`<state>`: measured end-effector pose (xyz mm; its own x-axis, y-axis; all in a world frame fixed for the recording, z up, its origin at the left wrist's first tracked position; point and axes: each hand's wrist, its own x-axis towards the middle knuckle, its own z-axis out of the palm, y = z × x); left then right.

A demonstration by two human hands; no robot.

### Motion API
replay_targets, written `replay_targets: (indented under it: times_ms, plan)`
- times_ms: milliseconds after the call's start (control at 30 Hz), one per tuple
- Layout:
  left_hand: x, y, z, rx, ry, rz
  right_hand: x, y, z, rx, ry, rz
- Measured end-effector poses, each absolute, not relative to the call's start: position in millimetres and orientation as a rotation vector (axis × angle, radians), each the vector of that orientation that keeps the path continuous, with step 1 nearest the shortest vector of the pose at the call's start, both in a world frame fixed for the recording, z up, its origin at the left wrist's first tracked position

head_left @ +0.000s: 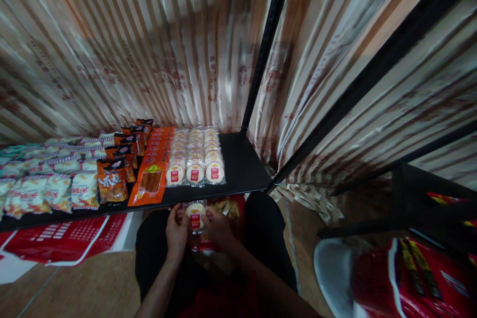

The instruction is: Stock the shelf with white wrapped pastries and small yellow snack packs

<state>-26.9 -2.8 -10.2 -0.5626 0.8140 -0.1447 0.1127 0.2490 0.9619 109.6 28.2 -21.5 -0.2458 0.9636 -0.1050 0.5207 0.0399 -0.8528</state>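
Between my two hands is a round, pale packaged cracker point(195, 218) in a clear wrapper with a red label. My left hand point(178, 231) pinches its left edge, and my right hand point(218, 226) grips the right edge. Both hands are just below the front edge of a black shelf point(242, 159). Three columns of the same wrapped crackers point(195, 171) lie overlapping on that shelf, directly beyond my hands. Under my right hand, a red basket point(241, 213) between my knees holds gold-coloured packets point(231, 208), partly hidden.
Left of the crackers lie a flat orange snack packet point(149, 179), orange-and-black bags point(112, 181) and rows of white bags point(85, 190). A red basket point(70, 238) sits below the shelf. At right are black posts point(270, 39), a white stool point(331, 273) and another red basket point(376, 276).
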Motion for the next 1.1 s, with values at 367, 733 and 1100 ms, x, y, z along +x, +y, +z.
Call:
replay_targets:
  times_ms: [367, 733, 1100]
  plan:
    - [-18.8, 4.2, -6.5, 0.884, 1.808, 1.403, 113.5, 38.5, -22.7, -1.439, -1.695, 1.094]
    - [-0.9, 19.3, 15.4, 1.278, 1.832, 1.415, 128.6, 57.5, -0.4, -1.481, -1.612, 1.022]
    - [22.0, 48.2, 27.6, 1.486, 1.796, 1.374, 146.5, 79.8, 18.0, -1.552, -1.524, 0.951]
